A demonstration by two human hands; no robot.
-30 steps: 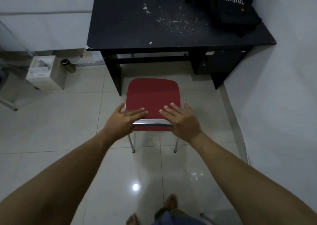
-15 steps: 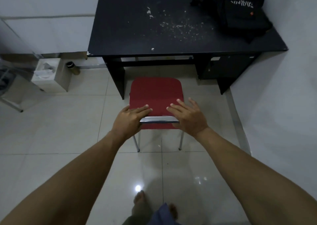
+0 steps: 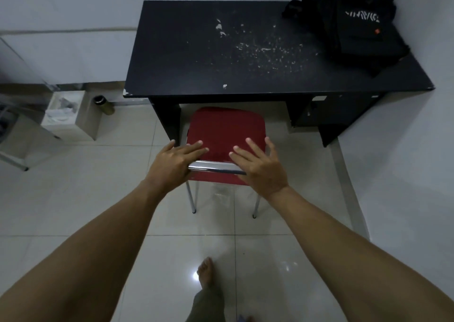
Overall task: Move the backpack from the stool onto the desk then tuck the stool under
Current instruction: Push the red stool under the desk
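Backpack [image 3: 353, 24] sits on the desk's [image 3: 196, 51] far right corner. Our left hand [image 3: 172, 165] and right hand [image 3: 260, 168], fingers spread flat, press the red stool's [image 3: 227, 130] near edge; its far edge reaches under the desk.

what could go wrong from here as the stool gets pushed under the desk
1. The stool sits close to the desk's left leg; a slight drift left could catch it there.
2. Both the left hand and the right hand lie flat and open on the near edge rather than gripping, so they might slip on the seat.
3. The floor looks glossy, so the thin legs could skid unevenly and twist the stool.
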